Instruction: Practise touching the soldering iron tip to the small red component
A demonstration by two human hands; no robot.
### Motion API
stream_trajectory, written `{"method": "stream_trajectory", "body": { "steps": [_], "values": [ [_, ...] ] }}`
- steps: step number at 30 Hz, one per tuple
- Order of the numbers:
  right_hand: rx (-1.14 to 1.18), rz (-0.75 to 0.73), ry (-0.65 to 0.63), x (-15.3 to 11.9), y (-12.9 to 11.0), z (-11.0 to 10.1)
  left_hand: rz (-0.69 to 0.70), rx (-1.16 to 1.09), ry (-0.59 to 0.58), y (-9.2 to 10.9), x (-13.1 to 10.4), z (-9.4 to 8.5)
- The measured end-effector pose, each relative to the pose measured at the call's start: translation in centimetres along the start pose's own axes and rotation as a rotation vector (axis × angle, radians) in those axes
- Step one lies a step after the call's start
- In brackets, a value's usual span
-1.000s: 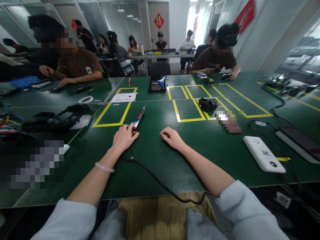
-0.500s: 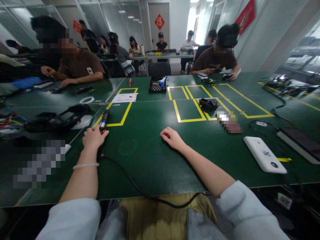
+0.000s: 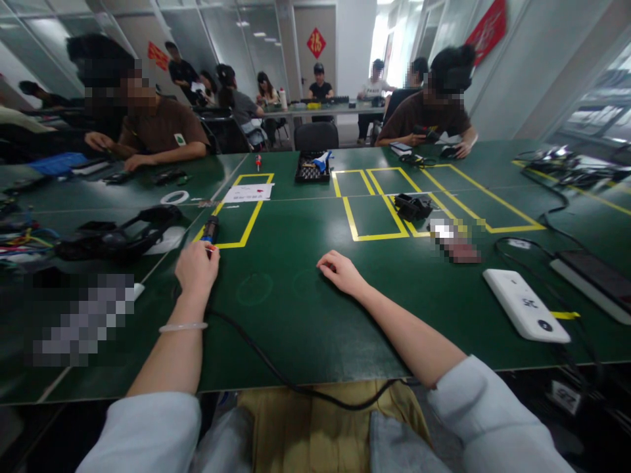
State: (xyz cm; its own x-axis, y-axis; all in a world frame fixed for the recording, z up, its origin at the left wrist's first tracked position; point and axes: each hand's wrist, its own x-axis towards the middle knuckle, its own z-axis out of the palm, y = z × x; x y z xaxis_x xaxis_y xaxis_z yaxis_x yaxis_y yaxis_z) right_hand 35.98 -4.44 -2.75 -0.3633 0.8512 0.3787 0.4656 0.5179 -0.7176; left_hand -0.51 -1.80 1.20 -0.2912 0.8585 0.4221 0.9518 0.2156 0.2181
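My left hand is closed round the near end of a dark cylindrical tool with a blue band, at the left yellow tape frame. A black cable runs from beneath my left wrist towards the table's front edge. My right hand rests on the green table with its fingers curled together; nothing shows in them. A white sheet with print lies beyond the tool, across the tape frame.
A black tray holds small parts and a blue item. On the right are a black device and a white power bank. Black gear lies left. Two people sit across the table.
My left hand has shifted slightly right and now covers more of the tool's near end. My right hand has stayed in place. The view has moved a little.
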Motion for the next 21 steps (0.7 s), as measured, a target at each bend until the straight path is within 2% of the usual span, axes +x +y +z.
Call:
{"method": "stream_trajectory", "body": {
  "steps": [3, 5, 9, 12, 16, 21],
  "values": [
    [0.005, -0.004, 0.002, 0.0, 0.1, 0.0, 0.111, -0.292, -0.094, 3.2, -1.0, 0.2],
    [0.009, -0.013, 0.000, 0.0, 0.1, 0.0, 0.224, -0.506, -0.224, 5.9, -2.0, 0.5],
    [0.030, -0.025, -0.006, -0.1, 0.2, 0.0, 0.381, -0.737, -0.551, 11.3, -4.2, 1.1],
    [0.041, -0.041, -0.027, -0.1, 0.2, 0.1, 0.434, -0.863, -0.765, 14.1, -5.6, 1.4],
    [0.003, -0.056, -0.051, 0.0, 0.3, 0.1, 0.408, -0.977, -0.843, 15.6, -6.8, 1.9],
    [0.009, -0.060, -0.055, 0.0, 0.4, 0.2, 0.395, -1.039, -0.838, 15.3, -7.5, 2.2]
  ]
}}
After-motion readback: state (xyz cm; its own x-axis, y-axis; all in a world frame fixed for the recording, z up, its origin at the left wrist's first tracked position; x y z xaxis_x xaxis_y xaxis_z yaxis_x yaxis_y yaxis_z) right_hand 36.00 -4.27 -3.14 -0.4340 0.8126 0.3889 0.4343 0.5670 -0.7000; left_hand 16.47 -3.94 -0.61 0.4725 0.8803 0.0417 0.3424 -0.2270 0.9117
